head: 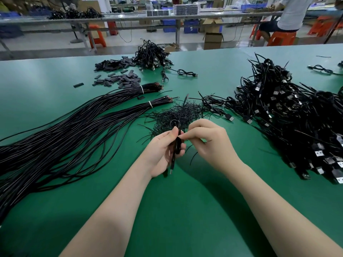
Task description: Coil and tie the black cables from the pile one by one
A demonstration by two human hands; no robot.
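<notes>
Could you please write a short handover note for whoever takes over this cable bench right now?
Left hand grips a coiled black cable upright above the green table. Right hand pinches a thin tie at the coil.
Loose ties lie just beyond the hands.
Done: tied cables heaped at right.
Left: finish this tie; long bundles at left are still uncoiled.

Hidden inside the left grip (163, 151): most of the coiled cable (177, 143). Cut off at nine o'clock: the long cable bundles (55, 138). Cut off at three o'clock: the tied-cable heap (297, 115). Blurred at twelve o'clock: the seated person (291, 13), head out of frame. Too fine to tell apart: the twist ties (178, 112).
</notes>
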